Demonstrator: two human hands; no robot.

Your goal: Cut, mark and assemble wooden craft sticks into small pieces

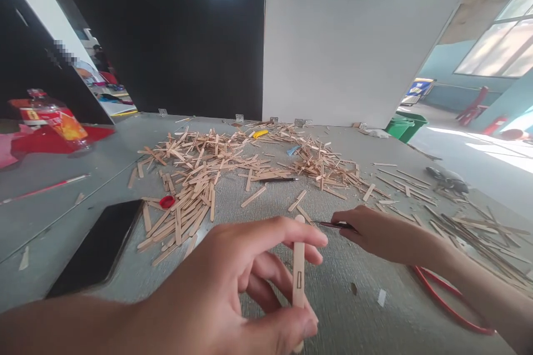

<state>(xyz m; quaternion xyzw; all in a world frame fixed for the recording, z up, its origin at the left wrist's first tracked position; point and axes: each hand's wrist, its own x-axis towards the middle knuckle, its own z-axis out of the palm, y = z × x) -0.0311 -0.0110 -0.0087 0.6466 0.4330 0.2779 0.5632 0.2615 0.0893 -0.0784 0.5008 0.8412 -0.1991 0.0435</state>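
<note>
My left hand [250,283] grips a wooden craft stick [298,266] upright between thumb and fingers, close to the camera. A small dark rectangle is marked or cut on the stick's lower half; I cannot tell which. Further right, my right hand [362,230] is closed around a slim dark tool [339,225] whose thin pointed tip faces left, towards the stick. Just behind that tip a loose craft stick [306,215] lies on the table. The tool's exact kind is unclear, since fingers cover much of it.
Craft sticks [200,177] are heaped across the table [333,310]. A black pen [278,179], yellow object [260,134] and red cap [167,201] lie among them. A phone [97,246] and bottle [62,121] are left, a red loop [453,302] right. Boards [358,49] stand behind.
</note>
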